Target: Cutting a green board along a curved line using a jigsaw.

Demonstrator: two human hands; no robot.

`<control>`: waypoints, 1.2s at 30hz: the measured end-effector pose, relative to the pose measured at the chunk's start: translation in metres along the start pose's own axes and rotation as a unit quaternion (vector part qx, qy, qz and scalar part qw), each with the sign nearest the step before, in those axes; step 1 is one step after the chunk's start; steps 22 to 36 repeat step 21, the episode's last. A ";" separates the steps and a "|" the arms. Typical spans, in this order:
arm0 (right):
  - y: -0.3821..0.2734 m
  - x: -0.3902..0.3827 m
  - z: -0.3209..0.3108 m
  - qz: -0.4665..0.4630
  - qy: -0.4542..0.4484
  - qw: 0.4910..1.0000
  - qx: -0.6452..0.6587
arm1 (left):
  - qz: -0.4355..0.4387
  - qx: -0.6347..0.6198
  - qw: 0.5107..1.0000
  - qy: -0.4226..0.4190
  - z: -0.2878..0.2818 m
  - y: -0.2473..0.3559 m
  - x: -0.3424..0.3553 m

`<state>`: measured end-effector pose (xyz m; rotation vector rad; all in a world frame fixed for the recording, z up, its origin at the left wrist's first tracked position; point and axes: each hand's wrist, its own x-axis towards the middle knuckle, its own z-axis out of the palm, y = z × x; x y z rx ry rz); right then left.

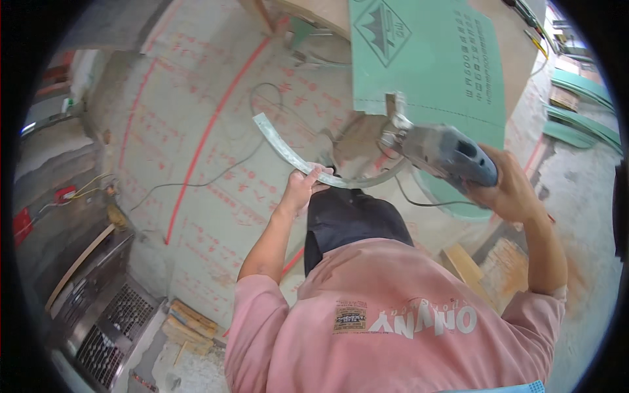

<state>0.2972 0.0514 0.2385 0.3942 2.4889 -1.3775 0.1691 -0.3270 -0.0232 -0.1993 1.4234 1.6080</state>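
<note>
My right hand (508,187) is wrapped round the rear handle of a dusty grey-blue jigsaw (445,154). The jigsaw's metal front end (395,128) is at the near edge of a large green board (426,62); its blade cannot be made out. My left hand (306,187) pinches a narrow, curved pale strip (285,152) near its middle. One end of the strip points up and away to the left. Its other end curves right, passing close to the jigsaw's front, and I cannot tell whether it joins the board.
A wooden table (327,14) carries the board. Dark cable (196,185) loops over the sheet-covered floor (216,85). Curved green strips (583,124) are piled at the far right. Wood offcuts (190,324) lie near left, and a wooden piece (462,265) lies near right.
</note>
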 end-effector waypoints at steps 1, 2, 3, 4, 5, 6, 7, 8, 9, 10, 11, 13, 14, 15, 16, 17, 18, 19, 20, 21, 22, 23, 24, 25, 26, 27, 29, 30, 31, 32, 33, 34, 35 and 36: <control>-0.004 -0.010 0.004 -0.015 0.005 1.000 0.011 | 0.024 0.028 0.999 0.007 -0.011 0.019 -0.011; -0.009 -0.019 0.007 0.046 0.000 0.998 0.031 | 0.038 0.040 0.998 0.019 -0.025 0.032 -0.020; -0.014 -0.026 0.011 0.107 -0.003 0.993 0.050 | 0.049 0.053 0.997 0.023 -0.035 0.049 -0.027; -0.016 -0.035 0.017 0.097 0.004 0.994 0.058 | 0.060 0.065 0.996 0.025 -0.045 0.066 -0.035; -0.016 -0.042 0.026 0.109 0.028 0.992 0.053 | 0.072 0.075 0.994 0.026 -0.055 0.082 -0.041; -0.016 -0.050 0.034 0.124 0.053 0.990 0.047 | 0.077 0.099 0.992 0.024 -0.057 0.105 -0.047; -0.016 -0.054 0.044 0.117 0.063 0.990 0.051 | 0.086 0.107 0.990 0.020 -0.065 0.122 -0.049; -0.015 -0.057 0.054 0.123 0.088 0.985 0.079 | 0.097 0.106 0.989 0.020 -0.074 0.137 -0.051; -0.017 -0.060 0.066 0.131 0.113 0.979 0.106 | 0.105 0.103 0.989 0.016 -0.083 0.151 -0.051; -0.023 -0.061 0.075 0.136 0.125 0.976 0.114 | 0.109 0.108 0.988 0.007 -0.093 0.166 -0.049; -0.033 -0.060 0.082 0.137 0.136 0.974 0.115 | 0.127 0.124 0.984 0.005 -0.104 0.181 -0.046; -0.055 -0.052 0.099 0.186 0.123 0.972 0.071 | 0.146 0.146 0.979 -0.005 -0.133 0.210 -0.036; -0.065 -0.045 0.106 0.189 0.133 0.970 0.073 | 0.168 0.149 0.974 -0.018 -0.149 0.224 -0.029; -0.076 -0.039 0.116 0.205 0.134 0.968 0.057 | 0.186 0.155 0.970 -0.033 -0.166 0.240 -0.022; -0.089 -0.033 0.126 0.222 0.134 0.965 0.040 | 0.183 0.160 0.969 -0.047 -0.183 0.257 -0.015; -0.098 -0.026 0.136 0.231 0.144 0.961 0.045 | 0.198 0.145 0.968 -0.057 -0.198 0.275 -0.009; -0.106 -0.021 0.148 0.236 0.154 0.959 0.038 | 0.212 0.129 0.966 -0.066 -0.214 0.294 -0.005; -0.112 -0.014 0.154 0.237 0.161 0.958 0.026 | 0.210 0.131 0.966 -0.074 -0.229 0.310 0.001; -0.118 -0.007 0.165 0.235 0.175 0.955 0.040 | 0.218 0.104 0.966 -0.088 -0.245 0.327 0.008; -0.126 0.002 0.170 0.237 0.184 0.953 0.054 | 0.228 0.077 0.965 -0.101 -0.257 0.344 0.017; -0.126 0.002 0.170 0.237 0.184 0.953 0.054 | 0.228 0.077 0.965 -0.101 -0.257 0.344 0.017; -0.126 0.002 0.170 0.237 0.184 0.953 0.054 | 0.228 0.077 0.965 -0.101 -0.257 0.344 0.017; -0.126 0.002 0.170 0.237 0.184 0.953 0.054 | 0.228 0.077 0.965 -0.101 -0.257 0.344 0.017; -0.126 0.002 0.170 0.237 0.184 0.953 0.054 | 0.228 0.077 0.965 -0.101 -0.257 0.344 0.017; -0.126 0.002 0.170 0.237 0.184 0.953 0.054 | 0.228 0.077 0.965 -0.101 -0.257 0.344 0.017; -0.126 0.002 0.170 0.237 0.184 0.953 0.054 | 0.228 0.077 0.965 -0.101 -0.257 0.344 0.017; -0.126 0.002 0.170 0.237 0.184 0.953 0.054 | 0.228 0.077 0.965 -0.101 -0.257 0.344 0.017; -0.126 0.002 0.170 0.237 0.184 0.953 0.054 | 0.228 0.077 0.965 -0.101 -0.257 0.344 0.017; -0.126 0.002 0.170 0.237 0.184 0.953 0.054 | 0.228 0.077 0.965 -0.101 -0.257 0.344 0.017; -0.126 0.002 0.170 0.237 0.184 0.953 0.054 | 0.228 0.077 0.965 -0.101 -0.257 0.344 0.017; -0.126 0.002 0.170 0.237 0.184 0.953 0.054 | 0.228 0.077 0.965 -0.101 -0.257 0.344 0.017; -0.126 0.002 0.170 0.237 0.184 0.953 0.054 | 0.228 0.077 0.965 -0.101 -0.257 0.344 0.017; -0.126 0.002 0.170 0.237 0.184 0.953 0.054 | 0.228 0.077 0.965 -0.101 -0.257 0.344 0.017; -0.126 0.002 0.170 0.237 0.184 0.953 0.054 | 0.228 0.077 0.965 -0.101 -0.257 0.344 0.017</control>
